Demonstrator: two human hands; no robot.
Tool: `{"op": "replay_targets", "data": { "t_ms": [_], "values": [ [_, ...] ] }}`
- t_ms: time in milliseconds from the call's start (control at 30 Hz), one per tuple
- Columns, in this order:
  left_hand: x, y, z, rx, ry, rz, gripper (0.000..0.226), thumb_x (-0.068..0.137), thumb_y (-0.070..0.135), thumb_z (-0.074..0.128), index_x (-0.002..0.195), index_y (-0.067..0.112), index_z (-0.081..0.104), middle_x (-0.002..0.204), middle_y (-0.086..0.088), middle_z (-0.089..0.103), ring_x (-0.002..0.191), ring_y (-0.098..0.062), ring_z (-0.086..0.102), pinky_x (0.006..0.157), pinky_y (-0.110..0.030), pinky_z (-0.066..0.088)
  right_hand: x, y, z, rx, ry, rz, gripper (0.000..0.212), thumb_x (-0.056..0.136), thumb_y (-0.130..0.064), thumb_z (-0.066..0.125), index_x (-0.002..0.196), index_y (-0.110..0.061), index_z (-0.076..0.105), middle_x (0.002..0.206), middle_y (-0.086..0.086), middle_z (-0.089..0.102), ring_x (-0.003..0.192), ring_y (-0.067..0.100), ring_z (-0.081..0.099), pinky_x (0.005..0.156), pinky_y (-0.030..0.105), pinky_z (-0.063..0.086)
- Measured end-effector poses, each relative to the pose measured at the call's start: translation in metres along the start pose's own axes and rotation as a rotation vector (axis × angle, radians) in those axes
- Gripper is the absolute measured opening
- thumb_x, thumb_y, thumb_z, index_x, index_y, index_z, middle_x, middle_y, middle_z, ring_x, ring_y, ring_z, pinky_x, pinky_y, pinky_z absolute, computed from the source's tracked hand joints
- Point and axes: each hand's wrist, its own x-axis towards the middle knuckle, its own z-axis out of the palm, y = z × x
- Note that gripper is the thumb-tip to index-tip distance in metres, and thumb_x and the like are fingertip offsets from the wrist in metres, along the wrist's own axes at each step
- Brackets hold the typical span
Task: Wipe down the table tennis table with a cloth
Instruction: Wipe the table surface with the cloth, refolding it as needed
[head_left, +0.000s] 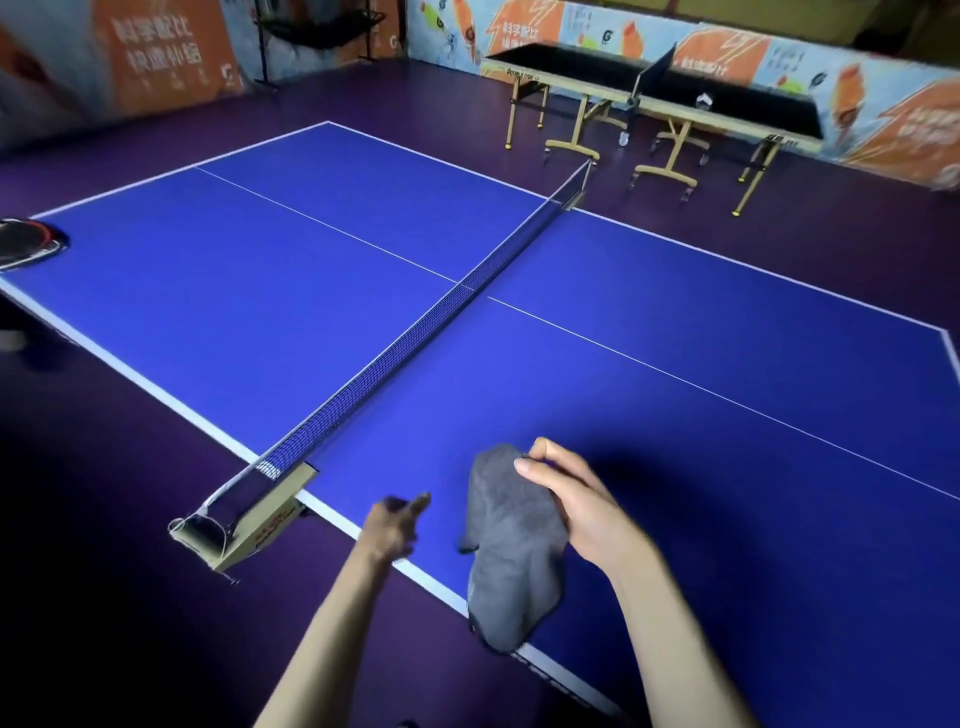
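A blue table tennis table (675, 291) with white lines fills the view, a dark net (415, 332) stretched across its middle. My right hand (576, 499) pinches the top of a grey cloth (514, 551), which hangs down over the table's near edge. My left hand (397, 522) is just left of the cloth, over the near edge, blurred, its fingers loosely curled and holding nothing. The net's clamp post (244, 514) sticks out to the left of my left hand.
A black and red paddle case (28, 241) lies at the table's far left edge. A second table (660, 91) with a black top on yellow legs stands behind, beside printed barrier panels. Purple floor surrounds both tables.
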Motion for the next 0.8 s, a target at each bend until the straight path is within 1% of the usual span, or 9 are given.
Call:
{"op": "replay_targets", "data": {
  "t_ms": [33, 100, 200, 233, 333, 433, 567, 700, 800],
  "values": [
    [-0.004, -0.010, 0.007, 0.079, -0.113, -0.094, 0.069, 0.085, 0.070, 0.063, 0.096, 0.002, 0.065, 0.088, -0.013, 0.065, 0.065, -0.026, 0.059, 0.059, -0.028, 0.045, 0.000, 0.001, 0.001, -0.032, 0.008, -0.005, 0.037, 0.099, -0.021, 0.069, 0.078, -0.010, 0.041, 0.077, 0.011, 0.034, 0.070, 0.017, 0.036, 0.065, 0.032, 0.028],
    [-0.014, -0.023, 0.019, 0.166, -0.366, -0.218, 0.085, 0.093, 0.078, 0.035, 0.101, 0.005, 0.077, 0.105, -0.008, 0.077, 0.092, -0.028, 0.073, 0.084, -0.033, 0.051, 0.000, 0.004, 0.002, -0.043, 0.044, -0.010, 0.036, 0.100, -0.020, 0.067, 0.077, -0.009, 0.041, 0.075, 0.008, 0.036, 0.070, 0.017, 0.039, 0.066, 0.031, 0.031],
    [-0.020, -0.023, 0.035, -0.033, -0.603, -0.235, 0.092, 0.093, 0.081, 0.024, 0.121, 0.009, 0.074, 0.123, -0.009, 0.073, 0.117, -0.025, 0.067, 0.107, -0.037, 0.045, -0.003, 0.009, -0.001, 0.022, 0.099, -0.004, 0.036, 0.098, -0.020, 0.070, 0.079, -0.005, 0.043, 0.077, 0.012, 0.041, 0.073, 0.020, 0.045, 0.068, 0.033, 0.037],
    [-0.021, -0.020, 0.040, -0.158, -0.616, -0.221, 0.088, 0.095, 0.078, 0.027, 0.124, 0.009, 0.072, 0.125, -0.010, 0.072, 0.115, -0.025, 0.067, 0.107, -0.038, 0.045, -0.004, 0.009, -0.004, 0.035, 0.115, -0.004, 0.036, 0.096, -0.021, 0.072, 0.080, -0.004, 0.044, 0.078, 0.013, 0.043, 0.075, 0.022, 0.047, 0.068, 0.033, 0.038],
    [-0.021, -0.011, 0.050, -0.396, -0.525, -0.171, 0.060, 0.092, 0.067, 0.053, 0.122, 0.016, 0.066, 0.119, -0.008, 0.073, 0.099, -0.022, 0.070, 0.086, -0.034, 0.056, -0.011, 0.012, -0.011, 0.037, 0.150, -0.014, 0.039, 0.089, -0.028, 0.075, 0.082, -0.002, 0.047, 0.085, 0.016, 0.049, 0.084, 0.026, 0.048, 0.069, 0.037, 0.038],
    [-0.021, -0.006, 0.052, -0.396, -0.540, -0.141, 0.047, 0.086, 0.056, 0.071, 0.125, 0.033, 0.057, 0.126, -0.009, 0.071, 0.108, -0.028, 0.065, 0.097, -0.044, 0.053, -0.017, 0.016, -0.015, 0.089, 0.192, -0.032, 0.040, 0.090, -0.026, 0.075, 0.081, -0.002, 0.044, 0.085, 0.016, 0.046, 0.084, 0.027, 0.044, 0.071, 0.038, 0.036],
    [-0.030, 0.004, 0.053, -0.357, -0.583, -0.034, 0.027, 0.085, 0.039, 0.078, 0.107, 0.028, 0.067, 0.108, -0.003, 0.070, 0.094, -0.022, 0.062, 0.074, -0.031, 0.051, -0.022, 0.015, -0.021, 0.138, 0.274, -0.054, 0.033, 0.098, -0.015, 0.068, 0.075, -0.009, 0.046, 0.075, 0.011, 0.048, 0.073, 0.022, 0.049, 0.067, 0.036, 0.039],
    [-0.031, 0.007, 0.058, -0.331, -0.631, 0.030, 0.033, 0.076, 0.027, 0.088, 0.099, 0.019, 0.067, 0.111, 0.000, 0.067, 0.102, -0.017, 0.066, 0.101, -0.038, 0.053, -0.027, 0.019, -0.030, 0.211, 0.332, -0.060, 0.031, 0.094, -0.016, 0.072, 0.073, -0.012, 0.050, 0.078, 0.011, 0.054, 0.077, 0.023, 0.055, 0.072, 0.036, 0.045],
    [-0.035, 0.014, 0.063, -0.317, -0.629, 0.078, 0.022, 0.086, 0.019, 0.079, 0.104, 0.020, 0.067, 0.112, -0.003, 0.072, 0.100, -0.018, 0.069, 0.093, -0.038, 0.055, -0.030, 0.025, -0.037, 0.232, 0.359, -0.054, 0.031, 0.093, -0.018, 0.073, 0.073, -0.011, 0.050, 0.078, 0.010, 0.053, 0.077, 0.022, 0.055, 0.072, 0.035, 0.044]
  ]
}}
